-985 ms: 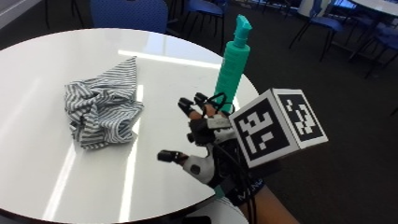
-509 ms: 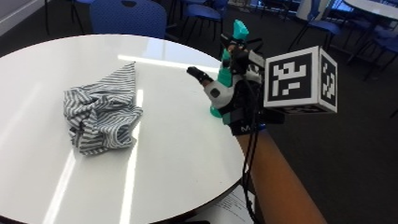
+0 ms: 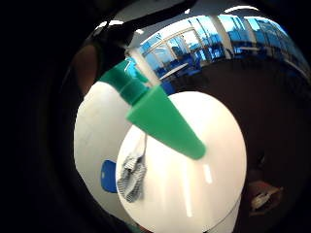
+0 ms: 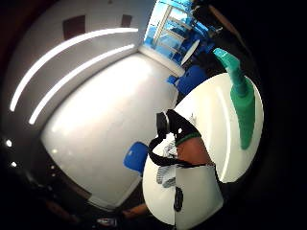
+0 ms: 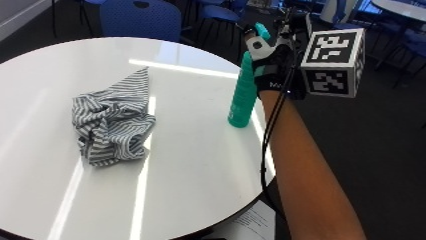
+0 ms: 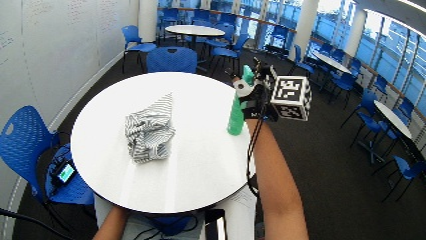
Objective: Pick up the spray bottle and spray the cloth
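Since half a second ago the gloved right hand (image 5: 276, 75) has stayed at the top of the green spray bottle (image 5: 241, 95), and the bottle now stands upright with its base down near the edge of the round white table (image 5: 186, 190), where a moment earlier it was harder to place against the table. The hand sits around the bottle's neck and head from the far side; the fingers appear curled round the upper part, though the glove and the gear on it hide the fingertips, so the grip is probably closed on the bottle rather than plainly seen to be. In the little finger side palm view the bottle's green body (image 3: 165, 124) runs out from the palm and fills much of the picture, so it lies close against the hand. In the thumb side palm view the bottle's nozzle (image 4: 225, 57) shows beyond the palm, with a strapped finger (image 4: 192, 148) across the middle. The striped grey and white cloth (image 5: 110, 125) lies crumpled on the table, well apart from the fingers, on the far side of the bottle from the hand. The forearm (image 5: 303, 165) reaches in over the table's edge.
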### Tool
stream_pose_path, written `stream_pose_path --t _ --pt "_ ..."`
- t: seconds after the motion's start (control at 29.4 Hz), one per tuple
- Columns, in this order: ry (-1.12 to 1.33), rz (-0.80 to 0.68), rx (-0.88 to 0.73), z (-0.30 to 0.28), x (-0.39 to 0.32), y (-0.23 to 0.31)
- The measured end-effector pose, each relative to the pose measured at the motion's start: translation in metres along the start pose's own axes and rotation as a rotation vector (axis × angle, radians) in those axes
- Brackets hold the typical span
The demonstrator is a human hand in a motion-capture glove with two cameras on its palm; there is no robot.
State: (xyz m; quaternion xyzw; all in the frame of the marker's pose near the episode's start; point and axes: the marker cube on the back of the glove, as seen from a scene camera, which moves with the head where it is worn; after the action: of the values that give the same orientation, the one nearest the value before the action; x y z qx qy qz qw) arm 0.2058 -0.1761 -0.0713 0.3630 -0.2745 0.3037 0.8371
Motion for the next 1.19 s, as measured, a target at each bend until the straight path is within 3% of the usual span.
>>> stream_pose_path --t 0.27,0.54,1.19 --pt "-0.043 0.276 -0.071 0.018 0.045 -0.022" --pt "-0.037 0.405 -0.148 0.03 0.057 -0.02" --pt "0.054 0.516 -0.052 0.032 0.077 -0.033"
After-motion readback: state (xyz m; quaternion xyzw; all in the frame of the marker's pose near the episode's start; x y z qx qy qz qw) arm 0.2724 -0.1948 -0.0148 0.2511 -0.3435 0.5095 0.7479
